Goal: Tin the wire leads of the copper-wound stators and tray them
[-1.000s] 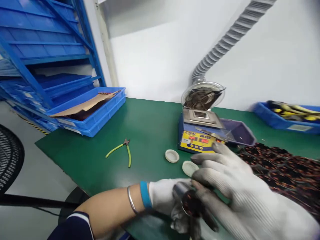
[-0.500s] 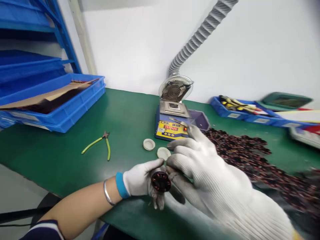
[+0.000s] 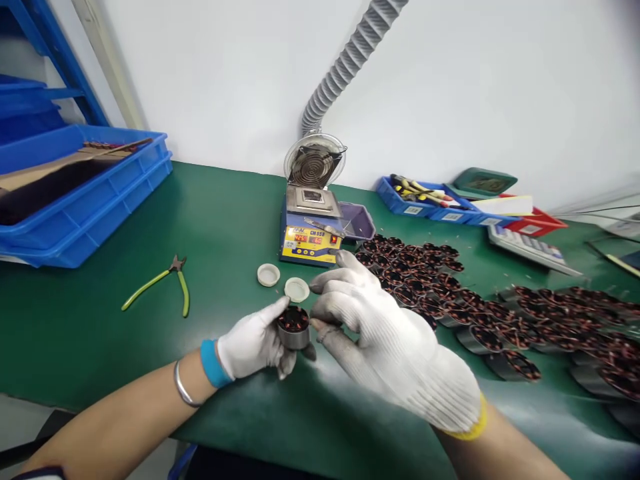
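My left hand (image 3: 257, 341), in a white glove with a dark-stained palm side, grips a motor stator (image 3: 294, 337). The stator is a short metal cylinder with copper windings and a black top facing up. Just to its right, my gloved right hand (image 3: 380, 333) has its fingers curled and the thumb close beneath them at the stator's rim. Whatever lies between those fingertips is too small to make out. Beyond the stator are two small pale round dishes (image 3: 297, 289).
A solder pot (image 3: 310, 243) with lit displays stands behind the dishes, under a grey duct hose (image 3: 345, 63). Green-handled cutters (image 3: 175, 267) lie left. Many stators (image 3: 425, 273) cover the right side. Blue trays (image 3: 120, 193), tool bins (image 3: 430, 210) and a purple container (image 3: 357, 223) surround the table.
The view has swung right and shows more stators. The held stator has tipped so that its metal side now shows. My right hand stays close beside it.
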A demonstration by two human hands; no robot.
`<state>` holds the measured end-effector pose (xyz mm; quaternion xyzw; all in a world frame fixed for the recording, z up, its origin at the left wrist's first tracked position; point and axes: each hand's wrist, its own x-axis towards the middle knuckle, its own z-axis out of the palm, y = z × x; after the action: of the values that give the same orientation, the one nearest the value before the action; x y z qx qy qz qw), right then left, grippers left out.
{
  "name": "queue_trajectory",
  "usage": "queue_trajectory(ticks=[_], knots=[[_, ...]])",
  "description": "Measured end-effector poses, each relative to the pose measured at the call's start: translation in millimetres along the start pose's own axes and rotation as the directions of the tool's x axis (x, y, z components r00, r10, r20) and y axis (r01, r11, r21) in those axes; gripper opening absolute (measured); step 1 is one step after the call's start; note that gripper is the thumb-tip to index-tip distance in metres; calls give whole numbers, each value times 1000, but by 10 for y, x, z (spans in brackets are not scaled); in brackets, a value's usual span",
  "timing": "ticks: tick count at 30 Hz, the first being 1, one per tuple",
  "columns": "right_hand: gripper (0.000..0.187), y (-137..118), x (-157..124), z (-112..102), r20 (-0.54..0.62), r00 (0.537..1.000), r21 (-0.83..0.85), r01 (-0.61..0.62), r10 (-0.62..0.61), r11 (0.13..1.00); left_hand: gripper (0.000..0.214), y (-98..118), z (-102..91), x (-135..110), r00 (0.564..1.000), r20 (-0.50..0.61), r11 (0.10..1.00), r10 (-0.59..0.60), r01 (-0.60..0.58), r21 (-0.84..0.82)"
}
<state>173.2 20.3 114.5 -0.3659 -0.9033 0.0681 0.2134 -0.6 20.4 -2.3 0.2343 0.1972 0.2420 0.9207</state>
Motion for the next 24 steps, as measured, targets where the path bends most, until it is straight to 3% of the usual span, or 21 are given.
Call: queue_trajectory(ticks=[2,3,4,6,8,9,11,13,14,17,20,22,24], knots=[[12,41,-89,88,-73,990,109,-110,118,988,53,4,112,-38,964,-161,976,213,-203,80],[12,57,-128,151,-106,967,223,-204,232,953,49,3,168,-55,913,-232,938,335,-300,176],[14,71,-164,224,-116,921,380,-305,372,873,46,-6,215,-70,838,-281,871,467,-381,312],[17,92,-226,382,-44,761,726,-421,648,543,41,-54,264,-88,664,-281,674,693,-459,579],[20,110,-294,526,66,601,938,-309,796,156,43,-126,246,-95,525,-210,484,825,-464,742],[22,115,-336,586,87,540,980,-199,837,27,45,-160,219,-95,479,-170,410,861,-456,790],[24,111,-440,681,65,444,998,-33,894,-56,49,-211,157,-89,429,-108,311,897,-438,844],[23,70,-556,756,19,402,997,-73,916,11,49,-228,118,-81,418,-99,290,903,-423,858],[20,34,-606,789,8,413,984,-166,911,66,49,-227,115,-77,436,-128,330,891,-425,843],[18,-101,-676,856,-81,554,849,-397,829,348,47,-200,163,-70,503,-225,468,835,-433,770],[10,-180,-623,851,-306,689,648,-355,657,674,46,-173,245,-68,555,-298,562,777,-397,726],[13,-177,-570,818,-394,720,535,-326,571,779,45,-174,287,-66,584,-334,611,740,-375,697],[12,-150,-536,784,-416,742,464,-324,525,825,43,-193,314,-63,610,-356,655,708,-377,655]])
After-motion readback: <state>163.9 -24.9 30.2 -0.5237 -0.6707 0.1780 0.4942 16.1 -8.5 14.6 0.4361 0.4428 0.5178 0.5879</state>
